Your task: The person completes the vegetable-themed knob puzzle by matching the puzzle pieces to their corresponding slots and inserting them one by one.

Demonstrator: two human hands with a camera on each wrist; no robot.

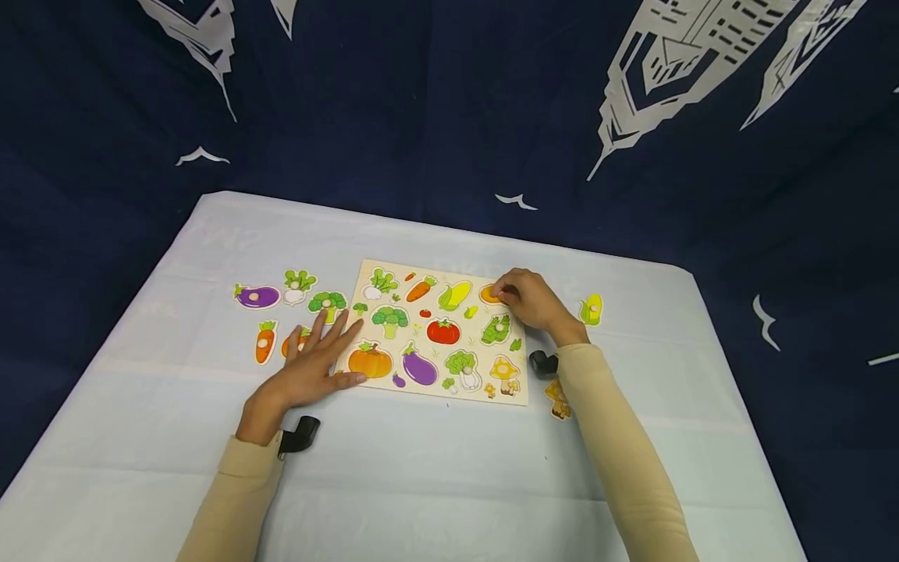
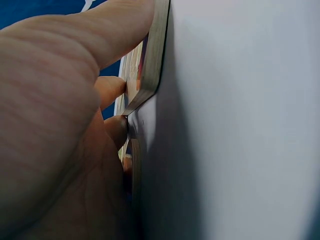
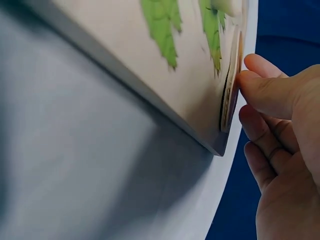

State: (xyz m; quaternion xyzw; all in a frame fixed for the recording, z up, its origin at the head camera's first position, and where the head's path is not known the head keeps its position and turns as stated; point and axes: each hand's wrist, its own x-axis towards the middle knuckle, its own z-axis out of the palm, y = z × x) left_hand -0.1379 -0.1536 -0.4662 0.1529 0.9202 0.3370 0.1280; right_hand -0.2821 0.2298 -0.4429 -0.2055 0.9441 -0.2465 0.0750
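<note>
A wooden vegetable puzzle board (image 1: 403, 271) lies on the table. My left hand (image 1: 309, 371) rests at its left edge with fingers spread, the thumb along the lower corner. At the far right corner my right hand (image 1: 534, 299) pinches an orange puzzle piece (image 1: 488, 294) between thumb and fingers; the hand partly hides it. In the right wrist view that piece (image 3: 231, 95) stands slightly proud of the board. Just below it is a leafy green piece (image 1: 496, 329) with a knob. A broccoli piece (image 1: 327, 303) and a half-hidden orange piece (image 1: 303, 339) lie by the left fingers.
Left of the board lie loose eggplant (image 1: 257, 297), turnip (image 1: 298, 282) and carrot (image 1: 265, 342) pieces. To the right are a corn piece (image 1: 591, 309) and a mushroom piece (image 1: 558, 400), partly covered by the right sleeve. A dark blue curtain (image 1: 421, 101) hangs behind the white table (image 1: 421, 484).
</note>
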